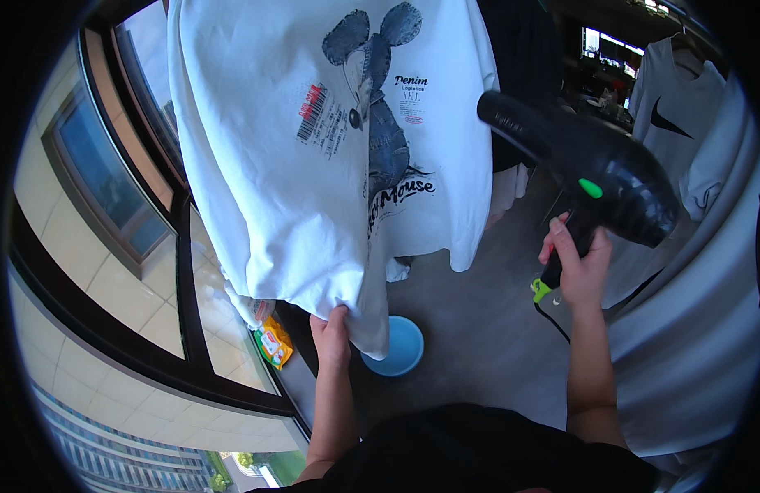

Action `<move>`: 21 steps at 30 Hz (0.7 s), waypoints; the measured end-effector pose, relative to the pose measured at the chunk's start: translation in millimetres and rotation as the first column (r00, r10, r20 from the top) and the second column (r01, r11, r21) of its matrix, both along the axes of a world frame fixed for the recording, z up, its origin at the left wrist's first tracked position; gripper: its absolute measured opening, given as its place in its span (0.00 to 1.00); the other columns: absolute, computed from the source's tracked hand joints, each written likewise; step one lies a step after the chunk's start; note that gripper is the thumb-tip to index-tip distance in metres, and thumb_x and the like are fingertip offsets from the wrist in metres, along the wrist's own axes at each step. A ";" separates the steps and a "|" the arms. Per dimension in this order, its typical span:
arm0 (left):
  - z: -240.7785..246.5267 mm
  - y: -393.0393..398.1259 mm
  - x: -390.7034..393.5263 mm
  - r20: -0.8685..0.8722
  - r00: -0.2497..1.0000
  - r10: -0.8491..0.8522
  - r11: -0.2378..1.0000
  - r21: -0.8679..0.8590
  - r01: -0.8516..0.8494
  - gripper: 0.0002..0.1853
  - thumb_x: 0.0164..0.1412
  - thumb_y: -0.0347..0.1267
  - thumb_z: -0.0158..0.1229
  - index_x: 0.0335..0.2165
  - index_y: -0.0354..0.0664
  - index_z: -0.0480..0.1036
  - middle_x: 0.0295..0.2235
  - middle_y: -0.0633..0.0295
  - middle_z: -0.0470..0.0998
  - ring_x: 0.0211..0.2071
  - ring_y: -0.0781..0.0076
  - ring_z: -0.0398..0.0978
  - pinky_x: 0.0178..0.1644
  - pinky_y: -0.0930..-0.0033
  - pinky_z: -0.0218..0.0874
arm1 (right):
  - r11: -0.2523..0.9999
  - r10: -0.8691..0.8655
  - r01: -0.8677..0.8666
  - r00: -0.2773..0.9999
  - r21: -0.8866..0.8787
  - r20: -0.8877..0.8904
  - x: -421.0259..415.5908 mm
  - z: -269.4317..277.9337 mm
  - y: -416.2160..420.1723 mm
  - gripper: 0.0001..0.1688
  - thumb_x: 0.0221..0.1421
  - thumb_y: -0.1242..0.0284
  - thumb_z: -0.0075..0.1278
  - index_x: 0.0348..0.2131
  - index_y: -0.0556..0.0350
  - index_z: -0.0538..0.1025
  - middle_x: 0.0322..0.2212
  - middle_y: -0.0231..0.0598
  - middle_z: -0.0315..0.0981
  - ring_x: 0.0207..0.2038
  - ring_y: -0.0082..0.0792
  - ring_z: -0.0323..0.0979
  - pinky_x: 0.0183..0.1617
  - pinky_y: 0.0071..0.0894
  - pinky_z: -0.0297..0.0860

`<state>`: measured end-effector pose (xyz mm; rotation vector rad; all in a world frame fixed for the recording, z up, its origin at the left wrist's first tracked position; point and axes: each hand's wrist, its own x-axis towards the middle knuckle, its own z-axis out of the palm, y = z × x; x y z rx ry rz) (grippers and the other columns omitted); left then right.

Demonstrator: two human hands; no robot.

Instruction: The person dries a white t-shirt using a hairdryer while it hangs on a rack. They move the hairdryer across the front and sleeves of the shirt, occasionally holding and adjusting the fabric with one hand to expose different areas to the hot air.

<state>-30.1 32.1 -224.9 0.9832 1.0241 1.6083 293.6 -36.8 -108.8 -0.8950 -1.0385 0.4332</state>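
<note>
A white long-sleeved shirt [250, 185] with a printed cartoon mouse and lettering hangs in front of me; its upper part runs out of view. My left hand [332, 339] pinches its lower hem between thumb and fingers, pulling the cloth toward me. In my right hand [580, 265] is a black hair dryer [614, 166] with a green spot on its body, gripped by the handle. Its nozzle points left at the shirt's right side, close to the cloth. Whether the dryer is running cannot be told.
A light-blue basin [401, 348] stands on the grey floor [478, 333] below the shirt. On the window sill lies a yellow-and-green packet [275, 345]. Dark window frames [185, 277] border the left. To the right hang a white T-shirt [669, 105] and a pale curtain [688, 345]. The dryer's cord [552, 320] trails downward.
</note>
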 end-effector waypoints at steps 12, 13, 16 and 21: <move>10.3 -7.4 8.0 -0.034 0.987 -0.160 0.987 -0.018 0.159 0.35 0.53 0.40 0.61 0.53 0.32 0.58 0.49 0.54 0.65 0.49 0.66 0.63 0.54 0.66 0.53 | 0.812 0.531 -0.559 0.827 -0.167 -0.185 -1.2 -16.0 -25.8 0.10 0.50 0.75 0.48 0.32 0.61 0.66 0.18 0.40 0.69 0.15 0.27 0.68 0.21 0.24 0.65; 4.1 -3.4 12.2 -0.070 0.988 -0.139 0.990 0.016 0.141 0.33 0.55 0.40 0.58 0.53 0.32 0.58 0.49 0.54 0.65 0.50 0.66 0.63 0.55 0.66 0.53 | 0.749 0.601 -0.641 0.764 -0.169 -0.232 -1.4 -20.4 -27.1 0.10 0.50 0.75 0.48 0.32 0.61 0.66 0.18 0.40 0.69 0.16 0.27 0.68 0.21 0.23 0.65; 5.6 0.5 20.6 -0.039 0.988 -0.149 0.989 -0.026 0.148 0.30 0.61 0.42 0.51 0.54 0.34 0.56 0.51 0.57 0.64 0.52 0.67 0.61 0.57 0.67 0.49 | 0.933 0.210 -0.184 0.976 -0.308 0.054 -2.8 -57.0 -16.2 0.09 0.50 0.78 0.51 0.32 0.62 0.67 0.19 0.37 0.69 0.16 0.24 0.67 0.21 0.21 0.64; -0.8 -3.4 11.5 0.002 0.996 -0.092 0.995 0.050 0.092 0.29 0.62 0.41 0.48 0.54 0.33 0.55 0.52 0.58 0.62 0.53 0.69 0.59 0.59 0.67 0.46 | 0.971 0.139 -0.168 0.976 -0.170 -0.167 -28.9 -64.4 -28.8 0.10 0.49 0.78 0.54 0.30 0.63 0.68 0.19 0.36 0.69 0.16 0.21 0.66 0.20 0.18 0.63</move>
